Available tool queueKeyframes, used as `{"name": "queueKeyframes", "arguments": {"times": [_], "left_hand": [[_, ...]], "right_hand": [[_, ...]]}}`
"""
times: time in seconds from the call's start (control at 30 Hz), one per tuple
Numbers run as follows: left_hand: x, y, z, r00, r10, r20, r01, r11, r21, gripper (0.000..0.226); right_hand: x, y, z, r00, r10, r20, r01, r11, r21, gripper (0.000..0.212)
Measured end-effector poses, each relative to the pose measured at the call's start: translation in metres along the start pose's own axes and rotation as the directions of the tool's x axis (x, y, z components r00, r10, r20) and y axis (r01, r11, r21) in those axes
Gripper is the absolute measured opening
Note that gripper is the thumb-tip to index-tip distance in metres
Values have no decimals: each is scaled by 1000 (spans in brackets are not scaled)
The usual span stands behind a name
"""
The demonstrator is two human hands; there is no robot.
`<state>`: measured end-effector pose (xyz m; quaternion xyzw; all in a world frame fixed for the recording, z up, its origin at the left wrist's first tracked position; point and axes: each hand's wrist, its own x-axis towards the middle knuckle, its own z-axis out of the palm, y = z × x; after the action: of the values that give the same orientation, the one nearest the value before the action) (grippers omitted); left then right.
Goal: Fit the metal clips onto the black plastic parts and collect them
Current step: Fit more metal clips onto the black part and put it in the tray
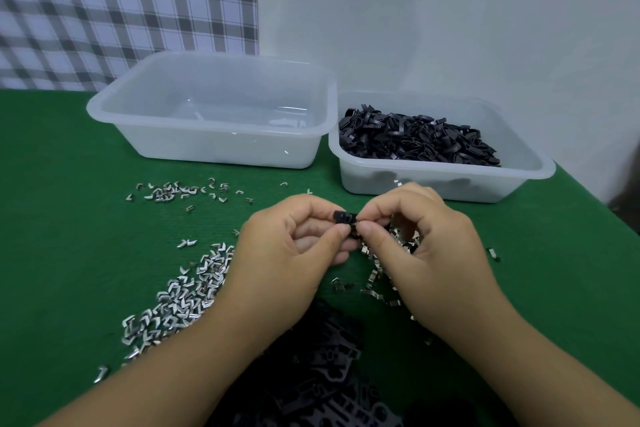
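A small black plastic part [344,218] is held above the green table between both hands. My left hand [287,253] pinches it from the left with thumb and fingers. My right hand [422,243] pinches its right end, thumb tip against it; whether a clip is between those fingers is hidden. Loose metal clips [180,291] lie heaped at the left and under my right hand. A pile of black plastic parts [318,374] lies between my forearms at the near edge.
A translucent tub [443,180] at the back right holds several black parts [415,139]. A larger translucent tub [211,114] at the back left looks empty. More clips [173,191] are scattered before it. A wall and a checked cloth stand behind.
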<state>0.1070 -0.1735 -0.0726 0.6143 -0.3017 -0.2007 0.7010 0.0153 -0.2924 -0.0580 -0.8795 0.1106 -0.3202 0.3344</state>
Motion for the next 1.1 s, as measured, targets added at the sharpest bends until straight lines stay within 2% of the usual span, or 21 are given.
{"name": "queueKeyframes", "arguments": {"times": [0.17, 0.3, 0.37, 0.43, 0.53, 0.7, 0.77, 0.87, 0.97, 1.03, 1.1], "left_hand": [[-2, 0, 1, 999, 29, 25, -30, 999, 36, 25], [-2, 0, 1, 1000, 29, -9, -29, 999, 41, 26], [1, -2, -1, 998, 26, -63, -23, 999, 46, 24], [4, -4, -5, 993, 15, -115, -11, 999, 41, 20], [5, -4, -5, 992, 12, -128, -6, 999, 46, 18], [4, -6, -4, 993, 37, -110, -27, 995, 92, 21], [4, -7, -5, 991, 43, -126, -29, 993, 111, 23], [3, -8, -6, 990, 74, -116, -46, 972, 231, 30], [1, -7, -7, 988, 149, -34, -127, 923, 364, 39], [-1, -6, -6, 980, 197, 39, -194, 876, 443, 33], [-2, -5, -5, 976, 196, 90, -215, 858, 467, 25]], "right_hand": [[1, -2, -1, 1000, -8, 5, 9, 999, -34, 14], [3, -4, -10, 999, 10, 48, -8, 999, -35, 16], [4, 0, -19, 990, 48, 130, -37, 996, -84, 20], [2, 4, -24, 954, 98, 282, -48, 982, -180, 18], [-4, 7, -22, 895, 115, 430, 19, 956, -294, 17], [-5, 9, -17, 887, 81, 455, 93, 933, -348, 4], [-7, 11, -16, 886, 59, 459, 112, 935, -336, 5], [-8, 13, -14, 936, 21, 352, 70, 967, -244, 10], [-9, 12, -10, 997, -7, 80, 19, 990, -142, 13], [-8, 13, -5, 1000, -18, -24, 15, 994, -110, 15], [-8, 13, -2, 998, -32, -58, 27, 996, -90, 16]]}}
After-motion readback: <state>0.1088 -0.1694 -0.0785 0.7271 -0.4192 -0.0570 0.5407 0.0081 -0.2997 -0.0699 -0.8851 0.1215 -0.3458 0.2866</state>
